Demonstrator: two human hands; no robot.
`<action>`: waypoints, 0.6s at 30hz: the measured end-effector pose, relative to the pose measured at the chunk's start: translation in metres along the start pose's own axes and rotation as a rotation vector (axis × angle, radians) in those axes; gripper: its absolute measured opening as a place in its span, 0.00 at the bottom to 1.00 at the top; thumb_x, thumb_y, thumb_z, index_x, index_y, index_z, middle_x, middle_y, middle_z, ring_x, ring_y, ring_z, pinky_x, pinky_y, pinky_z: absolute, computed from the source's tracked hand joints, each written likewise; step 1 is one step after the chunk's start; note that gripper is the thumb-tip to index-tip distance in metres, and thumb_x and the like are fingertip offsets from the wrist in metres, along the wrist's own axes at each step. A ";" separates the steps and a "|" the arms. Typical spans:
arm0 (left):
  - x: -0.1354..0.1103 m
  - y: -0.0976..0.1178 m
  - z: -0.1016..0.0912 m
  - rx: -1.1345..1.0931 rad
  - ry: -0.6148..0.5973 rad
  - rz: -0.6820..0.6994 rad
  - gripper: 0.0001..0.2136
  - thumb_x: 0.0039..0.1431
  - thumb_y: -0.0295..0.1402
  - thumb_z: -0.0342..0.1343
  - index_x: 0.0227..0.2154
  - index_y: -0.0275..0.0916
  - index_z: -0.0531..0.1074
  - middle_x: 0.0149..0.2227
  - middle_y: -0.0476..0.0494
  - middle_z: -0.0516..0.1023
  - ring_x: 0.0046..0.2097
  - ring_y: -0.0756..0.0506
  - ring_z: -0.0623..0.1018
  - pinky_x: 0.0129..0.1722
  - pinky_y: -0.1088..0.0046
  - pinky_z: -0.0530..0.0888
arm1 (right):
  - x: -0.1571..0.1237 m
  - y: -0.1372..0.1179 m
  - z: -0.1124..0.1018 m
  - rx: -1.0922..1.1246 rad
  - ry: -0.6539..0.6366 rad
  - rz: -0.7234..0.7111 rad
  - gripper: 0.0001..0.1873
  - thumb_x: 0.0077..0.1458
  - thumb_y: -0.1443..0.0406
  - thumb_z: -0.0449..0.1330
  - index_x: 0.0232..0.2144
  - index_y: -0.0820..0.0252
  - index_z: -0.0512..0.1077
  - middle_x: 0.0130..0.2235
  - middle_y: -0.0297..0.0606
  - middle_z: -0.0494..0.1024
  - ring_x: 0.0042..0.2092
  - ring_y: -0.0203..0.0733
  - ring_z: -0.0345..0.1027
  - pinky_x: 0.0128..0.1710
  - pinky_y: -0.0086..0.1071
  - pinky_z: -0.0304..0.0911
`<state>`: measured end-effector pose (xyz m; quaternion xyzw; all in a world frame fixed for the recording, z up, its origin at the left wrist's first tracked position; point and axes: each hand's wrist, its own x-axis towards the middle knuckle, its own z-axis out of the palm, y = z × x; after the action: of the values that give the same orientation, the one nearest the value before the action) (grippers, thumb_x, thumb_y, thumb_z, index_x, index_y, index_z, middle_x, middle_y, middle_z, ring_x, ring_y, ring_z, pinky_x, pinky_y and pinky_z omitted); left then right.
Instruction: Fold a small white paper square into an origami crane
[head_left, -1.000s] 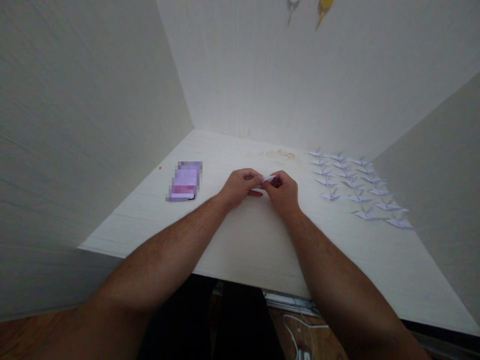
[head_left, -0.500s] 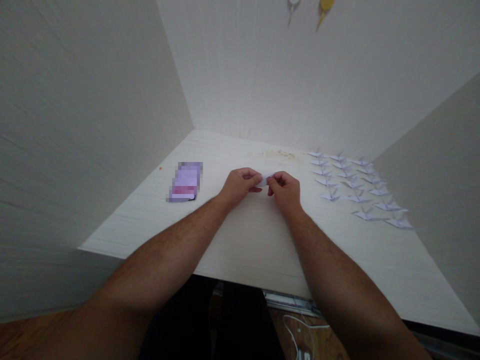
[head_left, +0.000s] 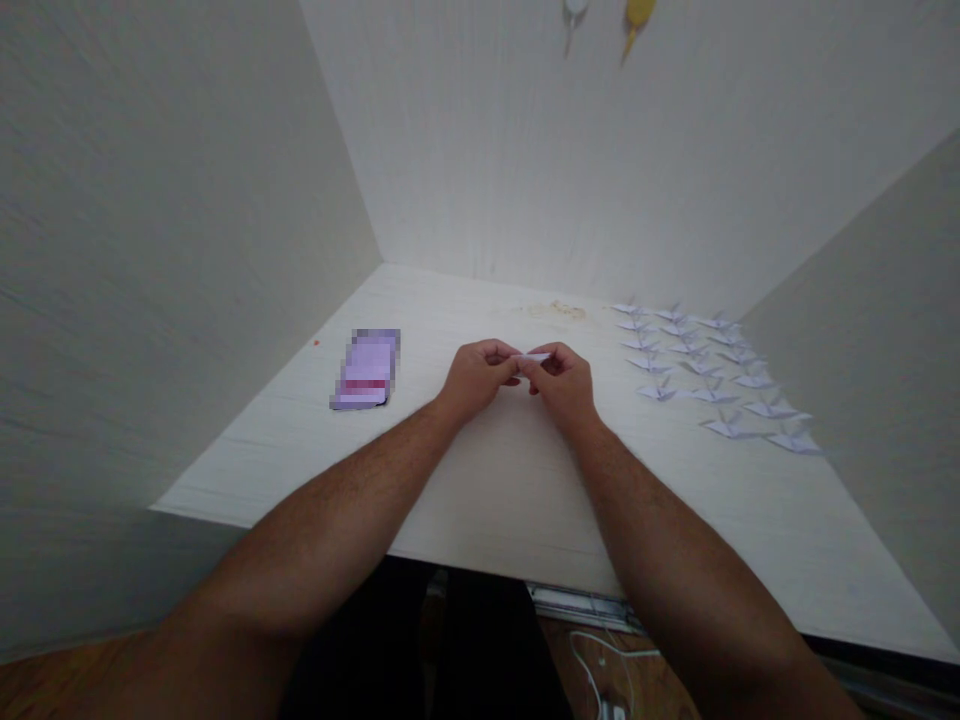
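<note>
A small piece of folded white paper point(head_left: 535, 357) is pinched between my two hands above the middle of the table. My left hand point(head_left: 482, 375) grips its left end with thumb and fingers. From the other side my right hand point(head_left: 559, 380) pinches it too, the thumbs close together. Most of the paper is hidden by the fingers, so its exact folded shape cannot be made out. To the right stand several folded white paper cranes point(head_left: 703, 368), set out in rows.
A purple, pixelated flat object point(head_left: 367, 368) lies on the left of the white table point(head_left: 495, 500). Brownish stains point(head_left: 559, 310) mark the back. Walls rise at the back and both sides. White cables point(head_left: 589, 665) lie on the floor below the front edge.
My hands have come closer together, the right thumb moving left toward the left one. Less of the paper's flat face shows now. The whole view has shifted slightly.
</note>
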<state>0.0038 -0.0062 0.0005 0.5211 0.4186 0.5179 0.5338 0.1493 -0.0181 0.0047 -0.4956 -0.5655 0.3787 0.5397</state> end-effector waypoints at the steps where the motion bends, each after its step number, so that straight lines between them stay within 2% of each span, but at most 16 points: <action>1: 0.000 0.000 0.000 0.011 -0.010 0.005 0.17 0.43 0.42 0.70 0.28 0.33 0.76 0.27 0.45 0.79 0.28 0.50 0.78 0.33 0.70 0.78 | 0.000 0.000 0.000 -0.020 0.012 -0.003 0.13 0.44 0.57 0.67 0.28 0.58 0.72 0.17 0.25 0.68 0.19 0.32 0.62 0.20 0.26 0.56; 13: -0.002 0.002 -0.001 -0.005 -0.081 -0.086 0.19 0.42 0.44 0.71 0.29 0.33 0.77 0.30 0.42 0.81 0.31 0.48 0.80 0.34 0.70 0.79 | 0.000 0.001 -0.002 -0.017 0.035 0.001 0.08 0.45 0.60 0.66 0.26 0.59 0.73 0.16 0.27 0.69 0.19 0.32 0.63 0.20 0.27 0.57; 18: -0.002 -0.002 -0.003 0.005 -0.135 -0.117 0.20 0.44 0.46 0.70 0.30 0.32 0.76 0.30 0.40 0.81 0.35 0.44 0.82 0.33 0.70 0.78 | 0.002 0.003 -0.002 0.018 0.055 0.006 0.08 0.45 0.61 0.65 0.27 0.59 0.74 0.18 0.27 0.70 0.20 0.33 0.65 0.21 0.27 0.60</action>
<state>0.0005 -0.0073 -0.0017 0.5308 0.4126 0.4485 0.5890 0.1521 -0.0155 0.0032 -0.5026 -0.5453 0.3716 0.5585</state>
